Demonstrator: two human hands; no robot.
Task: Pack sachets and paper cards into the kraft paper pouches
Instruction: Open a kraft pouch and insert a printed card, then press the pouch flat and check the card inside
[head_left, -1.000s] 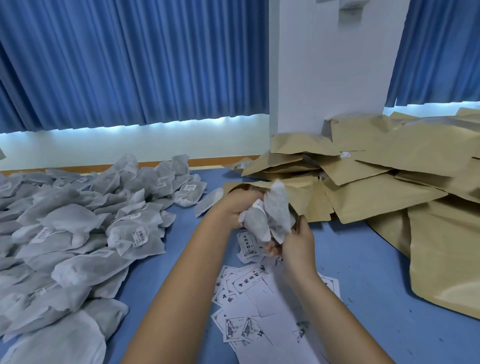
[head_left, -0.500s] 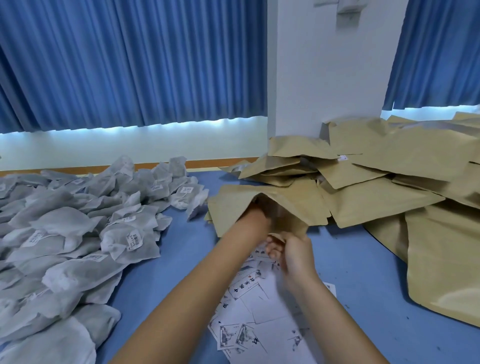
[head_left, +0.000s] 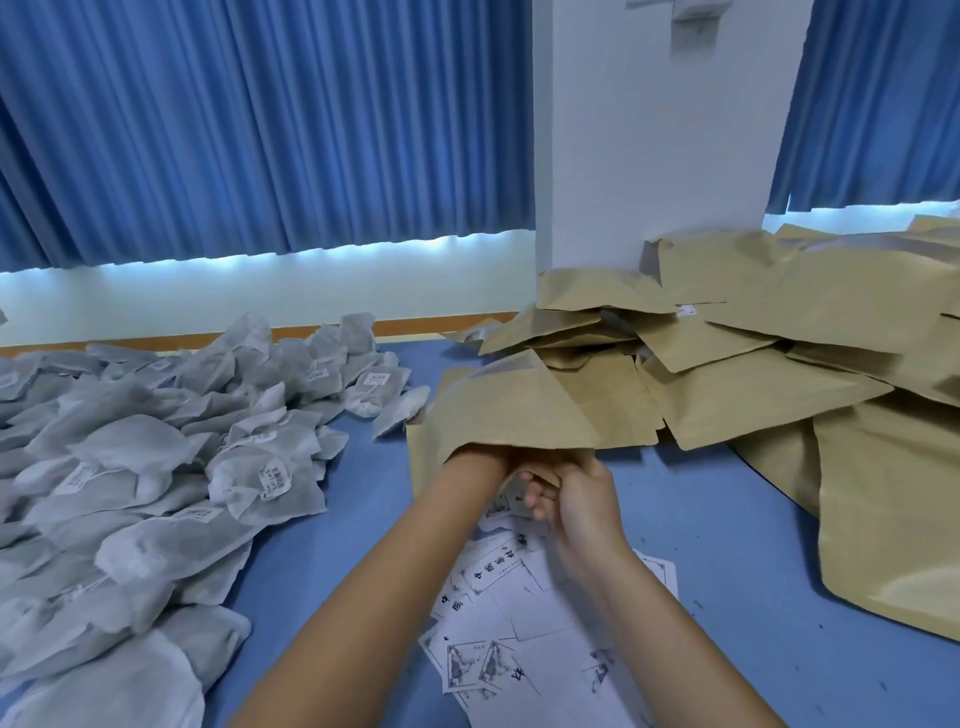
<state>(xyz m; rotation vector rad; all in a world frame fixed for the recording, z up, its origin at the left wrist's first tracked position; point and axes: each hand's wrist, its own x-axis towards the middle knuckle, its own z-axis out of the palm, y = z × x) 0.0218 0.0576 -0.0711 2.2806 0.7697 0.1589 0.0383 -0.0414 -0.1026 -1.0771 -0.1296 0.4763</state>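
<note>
Head view: your left hand (head_left: 493, 458) is wrist-deep in the mouth of a kraft pouch (head_left: 498, 410), so its fingers are hidden and you cannot tell how they lie. Your right hand (head_left: 576, 499) pinches the pouch's lower lip, fingers curled round the paper. The pouch sits mid-table (head_left: 727, 519), against the heap of pouches (head_left: 779, 364) by the right edge. Sachets (head_left: 156, 467) pile along the left edge; paper cards (head_left: 519, 623) lie under your forearms near the front edge.

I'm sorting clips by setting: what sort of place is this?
Probably a hand-packing workroom: a blue table heaped with grey sachets, a pile of kraft paper pouches, and loose printed cards.
</note>
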